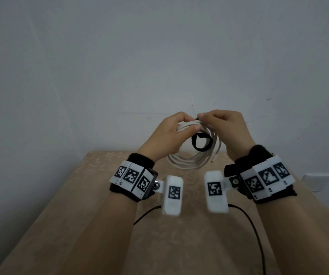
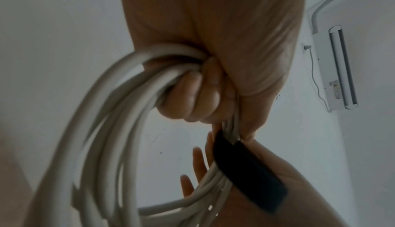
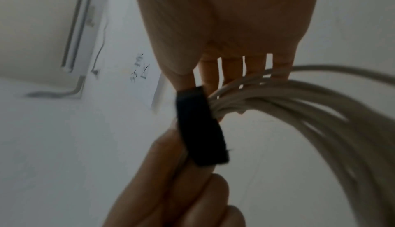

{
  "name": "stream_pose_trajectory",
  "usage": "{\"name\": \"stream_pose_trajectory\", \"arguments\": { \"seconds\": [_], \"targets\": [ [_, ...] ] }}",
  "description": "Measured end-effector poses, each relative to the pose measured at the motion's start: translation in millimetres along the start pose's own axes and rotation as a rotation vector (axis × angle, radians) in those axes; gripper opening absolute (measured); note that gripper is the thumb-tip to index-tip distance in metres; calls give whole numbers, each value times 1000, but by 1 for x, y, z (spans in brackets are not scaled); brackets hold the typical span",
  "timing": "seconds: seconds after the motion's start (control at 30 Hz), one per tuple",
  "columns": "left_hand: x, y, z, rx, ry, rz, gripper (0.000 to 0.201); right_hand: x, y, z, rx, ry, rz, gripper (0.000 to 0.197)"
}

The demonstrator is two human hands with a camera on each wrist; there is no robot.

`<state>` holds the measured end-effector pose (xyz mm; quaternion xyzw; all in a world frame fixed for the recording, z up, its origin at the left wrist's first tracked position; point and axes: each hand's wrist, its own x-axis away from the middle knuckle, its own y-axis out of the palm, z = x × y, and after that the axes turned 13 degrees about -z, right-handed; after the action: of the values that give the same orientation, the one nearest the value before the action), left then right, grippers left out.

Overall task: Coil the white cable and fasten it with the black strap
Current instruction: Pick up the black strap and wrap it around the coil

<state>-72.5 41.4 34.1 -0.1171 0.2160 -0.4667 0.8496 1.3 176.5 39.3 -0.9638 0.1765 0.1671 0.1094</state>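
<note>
Head view, centre of frame: white cable [image 1: 191, 155] is wound into several round loops, hanging down from both hands above tan table [image 1: 108, 225]. Coil plane roughly upright, top of loops bunched into a bundle running left-right. Left hand [image 1: 166, 135] has fingers curled round the bundle. Right hand [image 1: 222, 126] pinches it at the top w/ thumb and forefinger. Black strap [image 1: 202, 142] sags as an open loop below the bundle, not tightened. Cable plug end hangs lower right of coil. Wrist views blurred; strap ends and how it's attached are hard to make out.
</note>
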Motion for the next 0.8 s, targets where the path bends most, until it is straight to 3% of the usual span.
{"name": "stream_pose_trajectory", "arguments": {
  "seconds": [0.17, 0.4, 0.53, 0.8],
  "targets": [
    [0, -1, 0, 74, -45, -52, 21, -3, 6, 2, -6, -32, 111, 21],
    [1, 0, -3, 86, -51, -101, 21, -4, 0, -4, -110, -92, 281, 19],
    [1, 0, -4, 86, -54, -112, 23, -5, -5, -9, -304, -137, 290, 22],
    [2, 1, -5, 90, -68, -137, 26, -4, -5, -13, -451, -265, 311, 19]
  ]
}}
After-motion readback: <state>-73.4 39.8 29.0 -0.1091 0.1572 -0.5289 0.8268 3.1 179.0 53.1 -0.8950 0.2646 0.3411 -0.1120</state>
